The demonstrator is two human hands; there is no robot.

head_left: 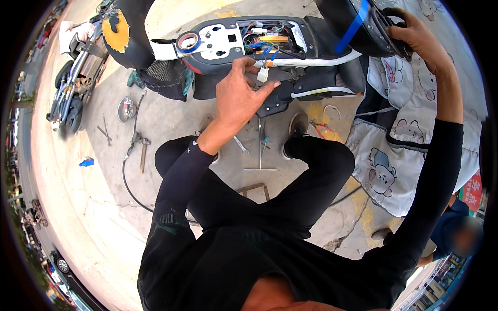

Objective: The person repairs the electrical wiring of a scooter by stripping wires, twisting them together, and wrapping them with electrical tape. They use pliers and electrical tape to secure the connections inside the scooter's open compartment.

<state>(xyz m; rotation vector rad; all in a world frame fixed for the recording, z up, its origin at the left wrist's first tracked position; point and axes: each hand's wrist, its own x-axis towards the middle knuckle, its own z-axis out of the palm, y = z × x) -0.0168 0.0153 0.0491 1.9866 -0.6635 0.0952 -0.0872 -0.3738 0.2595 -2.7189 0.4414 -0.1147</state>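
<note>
One scooter [314,39], one tape roll [196,47], one white plug [263,75] at its near side, left hand [237,96] forward at plug, grip's closure unclear, right hand [417,39] outstretched, gripping one black part [371,36].

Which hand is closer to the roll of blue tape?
Left. The left hand is below and right of the blue tape roll, beside a white plug; the right hand is much farther right, at the edge of the black seat.
</note>
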